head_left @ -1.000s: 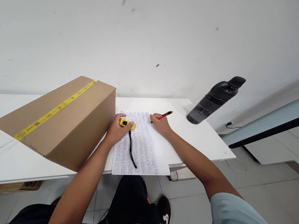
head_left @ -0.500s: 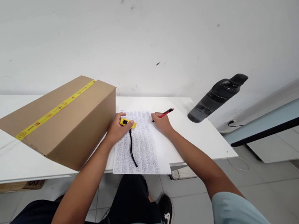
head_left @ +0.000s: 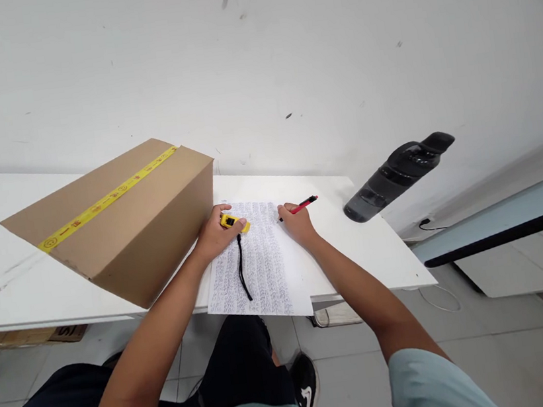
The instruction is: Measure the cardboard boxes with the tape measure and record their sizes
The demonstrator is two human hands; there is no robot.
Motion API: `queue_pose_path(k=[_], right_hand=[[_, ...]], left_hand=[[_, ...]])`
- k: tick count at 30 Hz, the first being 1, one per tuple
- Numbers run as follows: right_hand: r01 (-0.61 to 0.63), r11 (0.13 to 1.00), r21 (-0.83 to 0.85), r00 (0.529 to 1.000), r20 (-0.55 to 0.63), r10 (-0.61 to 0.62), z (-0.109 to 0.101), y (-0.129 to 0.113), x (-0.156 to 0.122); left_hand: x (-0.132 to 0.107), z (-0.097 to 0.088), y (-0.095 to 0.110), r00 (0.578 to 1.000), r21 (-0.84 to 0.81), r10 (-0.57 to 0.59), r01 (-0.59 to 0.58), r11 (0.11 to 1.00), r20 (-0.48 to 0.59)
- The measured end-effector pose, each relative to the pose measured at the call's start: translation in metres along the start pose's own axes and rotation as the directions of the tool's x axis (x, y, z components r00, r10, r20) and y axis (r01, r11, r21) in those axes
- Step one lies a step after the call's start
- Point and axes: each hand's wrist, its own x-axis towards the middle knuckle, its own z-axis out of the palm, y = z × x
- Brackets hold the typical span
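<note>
My left hand (head_left: 215, 235) is closed around a small yellow tape measure (head_left: 235, 222) over the upper left of a paper sheet (head_left: 256, 279). A black wrist strap (head_left: 242, 271) trails from the tape measure down across the page. Dense columns of blue handwriting cover most of the sheet, and its lower edge sticks out past the table's front. In my right hand (head_left: 298, 221) is a red and black pen (head_left: 304, 205), its tip down at the sheet's upper right. Close by my left forearm stands a closed cardboard box (head_left: 157, 245) with yellow printed tape along its top.
A dark bottle (head_left: 393, 181) stands at the right on the white table (head_left: 360, 265). Behind the table rises a white wall (head_left: 256, 85). A light blue panel with a black edge (head_left: 503, 216) is at the far right. Cardboard (head_left: 19, 338) lies beneath the table.
The whole view has shifted slightly, so everything appears a little farther right. Both hands keep their holds on the tape measure and the pen, in nearly the same places on the sheet.
</note>
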Motion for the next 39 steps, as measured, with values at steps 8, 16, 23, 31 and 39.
queue_pose_path(k=[8,16,23,31,39], right_hand=[[0.001,1.000,0.006,1.000,-0.016,-0.001,-0.001,0.005,0.001],[0.013,1.000,0.004,1.000,-0.027,-0.012,0.002,0.006,0.001],[0.058,0.997,-0.046,0.994,-0.086,-0.062,-0.001,0.005,0.003],[0.185,0.939,-0.289,0.976,-0.062,-0.211,0.005,0.011,0.004],[0.512,0.773,-0.375,0.850,0.089,-0.520,-0.007,-0.017,-0.025]], left_hand=[[0.000,-0.001,0.002,1.000,-0.006,-0.006,0.006,1.000,-0.001],[-0.001,-0.001,0.003,1.000,-0.006,-0.003,0.003,1.000,-0.018],[0.000,-0.002,0.005,1.000,0.050,0.018,-0.019,0.999,0.011],[-0.011,-0.001,0.013,0.998,0.150,0.065,-0.069,0.986,0.026],[-0.104,-0.008,0.055,0.912,0.089,0.389,-0.401,0.912,0.130]])
